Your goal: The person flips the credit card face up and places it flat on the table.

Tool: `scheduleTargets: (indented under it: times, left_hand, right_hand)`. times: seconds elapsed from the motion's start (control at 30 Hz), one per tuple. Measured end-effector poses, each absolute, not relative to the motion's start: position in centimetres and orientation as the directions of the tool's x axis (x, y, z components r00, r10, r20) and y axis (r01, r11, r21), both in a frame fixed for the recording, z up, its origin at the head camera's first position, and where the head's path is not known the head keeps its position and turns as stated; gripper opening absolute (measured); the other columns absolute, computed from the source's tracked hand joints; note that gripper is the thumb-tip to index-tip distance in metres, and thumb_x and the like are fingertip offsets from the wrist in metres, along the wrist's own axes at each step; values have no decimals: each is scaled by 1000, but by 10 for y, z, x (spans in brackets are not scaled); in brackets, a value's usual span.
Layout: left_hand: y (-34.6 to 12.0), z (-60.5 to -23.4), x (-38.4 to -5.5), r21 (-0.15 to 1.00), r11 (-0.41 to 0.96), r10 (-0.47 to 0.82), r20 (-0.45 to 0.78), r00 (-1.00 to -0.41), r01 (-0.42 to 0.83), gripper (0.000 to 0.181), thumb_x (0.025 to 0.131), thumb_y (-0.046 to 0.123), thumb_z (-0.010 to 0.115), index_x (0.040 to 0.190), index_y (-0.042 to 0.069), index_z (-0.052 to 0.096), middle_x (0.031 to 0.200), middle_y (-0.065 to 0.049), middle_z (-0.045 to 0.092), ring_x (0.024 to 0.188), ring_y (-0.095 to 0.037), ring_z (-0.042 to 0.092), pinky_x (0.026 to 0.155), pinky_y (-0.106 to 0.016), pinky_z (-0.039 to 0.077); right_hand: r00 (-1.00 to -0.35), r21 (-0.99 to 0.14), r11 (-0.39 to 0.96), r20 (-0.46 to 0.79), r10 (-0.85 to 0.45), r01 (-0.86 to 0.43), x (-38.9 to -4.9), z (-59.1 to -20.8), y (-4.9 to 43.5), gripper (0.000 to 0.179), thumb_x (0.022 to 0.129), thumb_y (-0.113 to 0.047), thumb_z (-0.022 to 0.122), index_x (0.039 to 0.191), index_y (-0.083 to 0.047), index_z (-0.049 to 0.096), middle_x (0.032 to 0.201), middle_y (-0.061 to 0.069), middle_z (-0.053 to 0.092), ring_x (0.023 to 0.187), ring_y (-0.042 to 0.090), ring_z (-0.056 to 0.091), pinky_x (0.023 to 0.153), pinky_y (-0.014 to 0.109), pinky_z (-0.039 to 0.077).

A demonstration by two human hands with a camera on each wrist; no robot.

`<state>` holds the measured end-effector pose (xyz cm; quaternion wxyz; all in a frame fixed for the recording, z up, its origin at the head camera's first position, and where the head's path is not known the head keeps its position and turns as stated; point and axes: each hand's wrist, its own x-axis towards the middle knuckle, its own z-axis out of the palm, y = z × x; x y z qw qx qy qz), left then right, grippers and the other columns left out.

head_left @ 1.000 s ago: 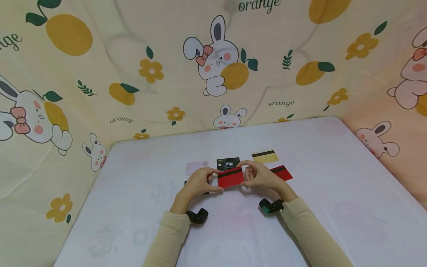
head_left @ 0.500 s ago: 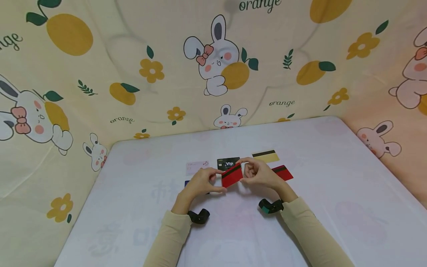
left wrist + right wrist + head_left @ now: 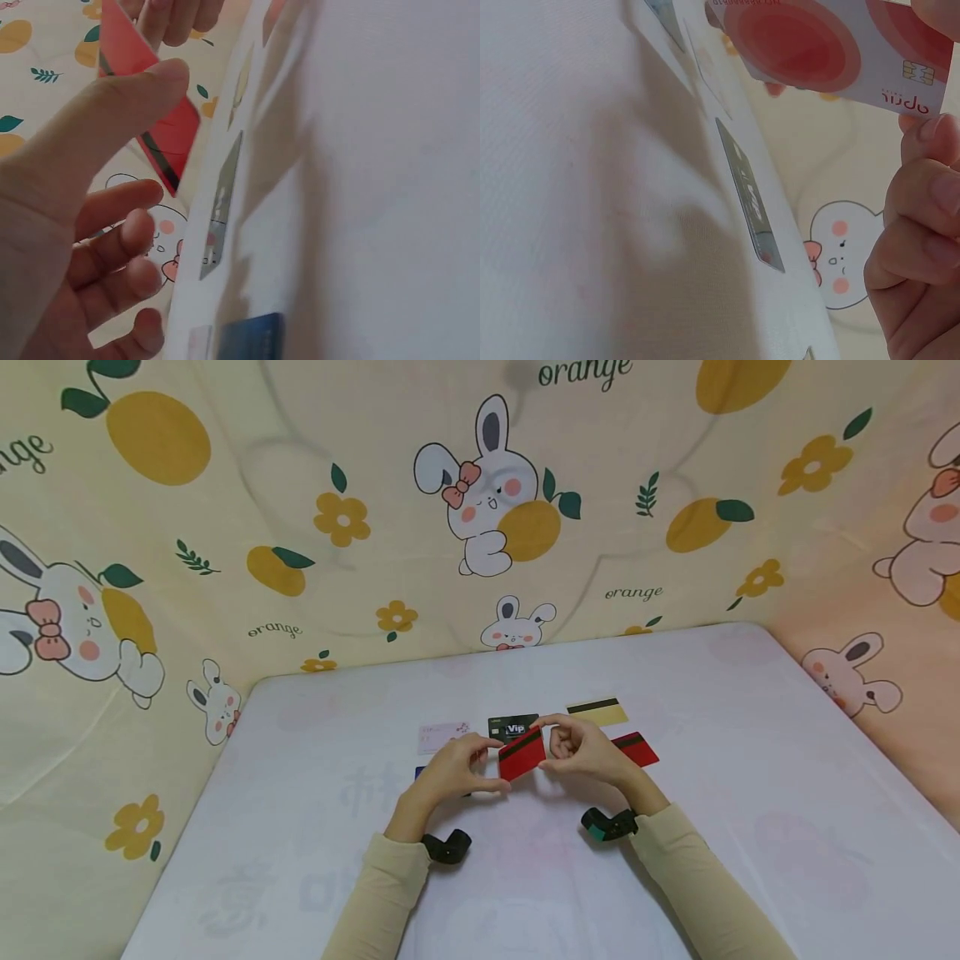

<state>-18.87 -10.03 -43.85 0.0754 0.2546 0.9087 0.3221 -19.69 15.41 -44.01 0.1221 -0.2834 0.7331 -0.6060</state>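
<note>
Between both hands, raised over the table, is a red bank card (image 3: 522, 756) with a black stripe, tilted with its right side higher. Its other face, in the right wrist view, shows red circles (image 3: 791, 45), a gold chip and lettering. My left hand (image 3: 453, 768) holds the card's left edge, thumb below and index finger above. On the opposite edge, my right hand (image 3: 588, 752) pinches it by thumb and index finger. Behind it lies a black Vip card (image 3: 510, 727). A blue card (image 3: 251, 339) sits under my left hand, mostly hidden in the head view.
Flat on the white table (image 3: 300, 827) are a pale pink card (image 3: 442, 737), a gold card (image 3: 597, 713) with a dark stripe, and another red card (image 3: 637, 748) partly behind my right hand. A printed backdrop (image 3: 360, 460) rises behind the table's far edge.
The held red card has turned from nearly level to right side up and shifted slightly right, the left hand moving with it. Over the last half second it barely moves.
</note>
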Motion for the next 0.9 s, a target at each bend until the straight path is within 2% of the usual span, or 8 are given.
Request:
scheduleTargets:
  times: [0.1,0.2,0.3,0.37,0.5,0.7,0.9]
  left_hand:
    - [-101,-437,-188,625,651,506,66,-860,431,60,73,32,83,126,11,63,91,-8,59,85,-15,51,70,-22,42]
    - [-101,-436,-188,632,610,514,143,-846,477,58,75,28,83,125,7,63,101,-9,65,94,-18,58,81,-31,51]
    - [-101,-434,-188,650,554,526,211,-824,521,57,75,26,82,124,4,62,111,-12,67,104,-23,62,93,-42,52]
    - [-99,-431,-188,663,526,533,231,-814,533,58,75,25,82,125,3,61,119,-14,66,110,-26,62,97,-45,51]
    - [-96,-427,-185,665,503,543,254,-800,552,62,74,22,83,128,2,59,129,-13,64,117,-28,61,101,-45,50]
    - [-89,-426,-182,649,492,538,297,-789,580,67,71,19,85,130,4,58,131,-12,63,123,-26,59,103,-41,49]
    - [-83,-428,-178,648,501,520,304,-798,573,67,73,20,84,132,4,57,133,-12,62,127,-26,57,106,-40,47]
  right_hand:
    - [-808,-957,103,169,-564,-271,-197,-440,154,58,79,2,73,130,10,46,66,-6,45,57,5,43,54,20,40]
    - [-806,-956,100,174,-566,-276,-196,-439,154,56,79,2,72,129,9,47,66,-6,45,57,5,43,54,20,40]
    - [-803,-955,96,177,-569,-279,-196,-438,153,55,79,2,73,128,8,48,66,-5,44,57,6,42,53,20,40]
    - [-801,-956,92,178,-572,-278,-196,-437,152,54,79,2,73,127,8,49,66,-5,44,56,6,42,53,20,40]
    - [-800,-958,85,177,-574,-273,-195,-436,151,52,78,2,73,125,9,50,64,-3,43,56,6,42,53,20,40]
    - [-795,-951,95,187,-576,-293,-193,-434,148,53,77,2,75,124,9,50,65,-4,43,57,4,42,53,19,40]
    - [-795,-938,132,190,-577,-320,-192,-432,146,51,77,3,74,122,8,51,66,-5,44,57,2,41,53,18,39]
